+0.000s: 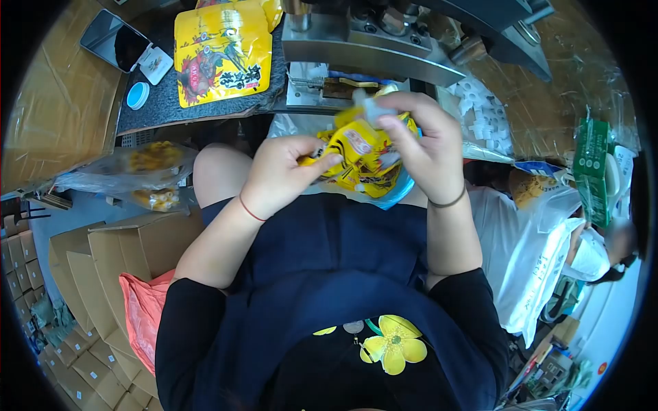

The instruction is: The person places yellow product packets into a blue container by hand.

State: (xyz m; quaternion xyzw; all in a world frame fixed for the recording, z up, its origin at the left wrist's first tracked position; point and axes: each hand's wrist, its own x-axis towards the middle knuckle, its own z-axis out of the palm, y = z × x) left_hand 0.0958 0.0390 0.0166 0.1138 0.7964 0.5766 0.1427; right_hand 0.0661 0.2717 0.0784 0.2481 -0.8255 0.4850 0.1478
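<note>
The left hand's (281, 171) fingers pinched a crumpled yellow pouch (360, 154) above the lap, while the right hand's (435, 147) pinched a blurred whitish piece (375, 111) at its top. Large black Chinese characters marked the flat yellow pouch (223, 51) on the counter (161, 103).

Dark counter (154, 113) at eleven o'clock. Open cardboard cartons (120, 257) at eight o'clock, above stacked brown boxes (86, 366). Pale grey floor (62, 229) visible at nine o'clock.
</note>
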